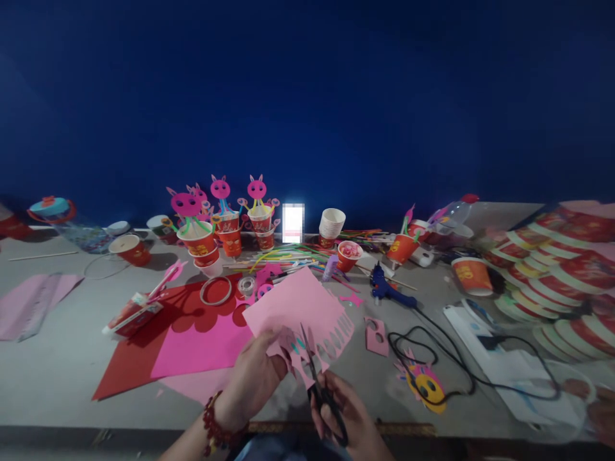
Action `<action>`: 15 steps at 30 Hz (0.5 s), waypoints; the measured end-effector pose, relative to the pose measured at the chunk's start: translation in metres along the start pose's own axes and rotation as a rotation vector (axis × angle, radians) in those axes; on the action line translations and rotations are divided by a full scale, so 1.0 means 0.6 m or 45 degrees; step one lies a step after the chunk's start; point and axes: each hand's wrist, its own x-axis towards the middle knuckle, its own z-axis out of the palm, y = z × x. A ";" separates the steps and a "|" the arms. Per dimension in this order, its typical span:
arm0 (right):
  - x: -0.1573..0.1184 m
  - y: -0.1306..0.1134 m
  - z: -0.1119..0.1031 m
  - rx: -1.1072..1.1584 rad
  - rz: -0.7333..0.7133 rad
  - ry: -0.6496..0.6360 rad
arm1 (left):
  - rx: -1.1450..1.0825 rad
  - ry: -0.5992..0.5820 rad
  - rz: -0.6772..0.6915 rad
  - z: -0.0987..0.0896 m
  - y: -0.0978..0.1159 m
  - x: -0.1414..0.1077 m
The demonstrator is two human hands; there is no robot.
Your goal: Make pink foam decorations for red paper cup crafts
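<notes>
A light pink sheet [300, 296] with a row of cut-out holes along its right side is held up over the table's front. My left hand [262, 374] is closed on its lower left edge, a beaded red bracelet on the wrist. My right hand [339, 406] has its fingers through the black handles of the scissors [311, 365]. Their blades are parted and lie at the sheet's lower edge, among narrow cut strips. Bright pink [206, 346] and red sheets [129, 365] lie flat to the left.
Cups with pink rabbit figures [195, 242] stand at the back left. A blue glue gun [384, 285] with a looping black cable lies right of centre, near a yellow figure [427, 387]. Piled cups [552, 256] fill the far right. Coloured sticks [288, 256] lie behind the sheet.
</notes>
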 end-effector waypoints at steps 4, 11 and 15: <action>0.000 -0.001 0.002 -0.036 -0.064 0.057 | 0.006 -0.025 0.022 -0.002 -0.002 0.001; -0.001 -0.009 0.012 -0.011 -0.063 0.063 | -0.016 -0.059 0.007 -0.001 -0.001 -0.001; 0.000 -0.016 0.020 -0.010 -0.046 0.082 | -0.009 -0.052 0.026 -0.001 -0.002 -0.001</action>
